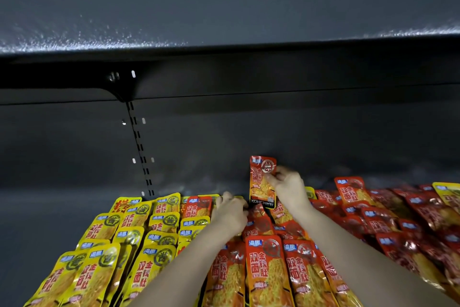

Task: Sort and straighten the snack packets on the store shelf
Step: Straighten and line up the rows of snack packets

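Red packet (pixel 262 182): one, upright over the back of the pile on the shelf (pixel 62 207), pinched by our right hand (pixel 288 187). Left hand (pixel 230 212) rests where yellow packets (pixel 139 232) meet red packets (pixel 373 219) (whether it grips any, we cannot tell). Step: sorting by colour. Next, we judge: lay it flat, squared to the red rows.

KONCHEW is printed in white on the black band at the foot of the upright red packet (pixel 262 182). In front of it, 双面金钱肚 is read on the lying red packets (pixel 265 274). To its left, the yellow packets (pixel 146 269) carry the same characters and a round 酱 seal.
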A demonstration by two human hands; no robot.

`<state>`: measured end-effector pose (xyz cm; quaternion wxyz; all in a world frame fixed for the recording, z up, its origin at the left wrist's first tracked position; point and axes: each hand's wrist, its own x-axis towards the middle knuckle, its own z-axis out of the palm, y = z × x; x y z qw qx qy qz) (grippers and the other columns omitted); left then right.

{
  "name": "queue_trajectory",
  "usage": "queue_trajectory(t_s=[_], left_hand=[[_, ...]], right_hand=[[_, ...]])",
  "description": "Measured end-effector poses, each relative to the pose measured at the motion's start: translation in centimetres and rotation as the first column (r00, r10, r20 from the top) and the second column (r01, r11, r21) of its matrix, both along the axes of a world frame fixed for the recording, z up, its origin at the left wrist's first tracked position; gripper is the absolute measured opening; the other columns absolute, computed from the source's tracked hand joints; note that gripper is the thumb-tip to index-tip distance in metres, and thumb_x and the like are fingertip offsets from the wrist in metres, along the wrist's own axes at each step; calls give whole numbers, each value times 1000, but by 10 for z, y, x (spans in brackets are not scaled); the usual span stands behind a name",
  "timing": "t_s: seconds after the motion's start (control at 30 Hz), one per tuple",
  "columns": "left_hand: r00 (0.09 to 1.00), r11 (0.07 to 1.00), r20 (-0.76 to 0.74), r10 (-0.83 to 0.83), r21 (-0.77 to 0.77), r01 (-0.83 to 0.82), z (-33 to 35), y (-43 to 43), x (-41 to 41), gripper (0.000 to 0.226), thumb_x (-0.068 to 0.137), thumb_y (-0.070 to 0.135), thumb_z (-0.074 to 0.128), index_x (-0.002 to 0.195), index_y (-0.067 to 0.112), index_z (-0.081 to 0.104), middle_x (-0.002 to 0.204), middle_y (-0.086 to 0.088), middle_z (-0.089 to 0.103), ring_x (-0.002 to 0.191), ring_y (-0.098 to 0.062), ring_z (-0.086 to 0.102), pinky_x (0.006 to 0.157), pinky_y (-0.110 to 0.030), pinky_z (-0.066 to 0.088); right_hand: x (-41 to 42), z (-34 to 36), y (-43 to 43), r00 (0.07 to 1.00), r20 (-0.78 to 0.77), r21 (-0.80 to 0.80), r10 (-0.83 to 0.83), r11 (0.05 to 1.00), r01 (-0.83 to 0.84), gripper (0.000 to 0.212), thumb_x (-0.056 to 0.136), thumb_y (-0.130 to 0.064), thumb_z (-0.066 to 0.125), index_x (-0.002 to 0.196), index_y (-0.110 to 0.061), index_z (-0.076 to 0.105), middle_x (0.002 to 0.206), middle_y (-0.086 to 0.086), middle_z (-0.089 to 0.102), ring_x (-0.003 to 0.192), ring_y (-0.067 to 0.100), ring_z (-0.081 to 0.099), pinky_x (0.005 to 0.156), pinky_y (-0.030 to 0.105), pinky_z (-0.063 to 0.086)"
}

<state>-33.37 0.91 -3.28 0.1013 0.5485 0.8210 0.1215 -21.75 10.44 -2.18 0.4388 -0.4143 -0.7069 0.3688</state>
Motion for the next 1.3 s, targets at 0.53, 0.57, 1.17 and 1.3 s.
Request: queue_trajectory(t_s=[0.53, 0.57, 1.17, 1.3], left_hand=[[1000, 1000, 0, -21, 4, 21, -3, 4, 0, 43, 98, 17, 33, 140, 26, 40, 138, -7, 35, 131, -31, 26, 107, -42, 28], [1000, 1000, -5, -18, 1, 18, -3, 5, 2, 43, 98, 17, 33, 139, 26, 41, 138, -7, 35, 130, -30, 26, 107, -42, 27], [990, 922, 134, 34, 379, -83, -16, 13, 3, 23, 97, 12, 39, 101, 16, 62, 107, -3, 65, 103, -23, 56, 87, -34, 48], [996, 922, 82, 39, 382, -67, -16, 14, 2, 27, 97, 9, 35, 103, 15, 61, 108, -2, 60, 109, -23, 46, 92, -28, 35]], right_hand=[[5, -1, -6, 999, -12, 12, -37, 999, 38, 18, 92, -22, 58, 99, -5, 57, 82, 2, 61, 78, 22, 62, 73, 31, 50], [5, -1, -7, 999, -16, 9, -33, 999, 33, 18, 93, -21, 58, 101, -5, 57, 86, 3, 62, 82, 22, 62, 77, 32, 51], [4, 2, -13, 956, 269, -56, 118, 993, -107, 12, 90, -23, 61, 92, -11, 63, 89, 0, 69, 83, 13, 64, 76, 29, 51], [0, 3, -12, 932, 342, -103, 122, 990, -92, 11, 89, -21, 62, 96, -15, 58, 80, -1, 60, 80, 15, 60, 68, 25, 43]])
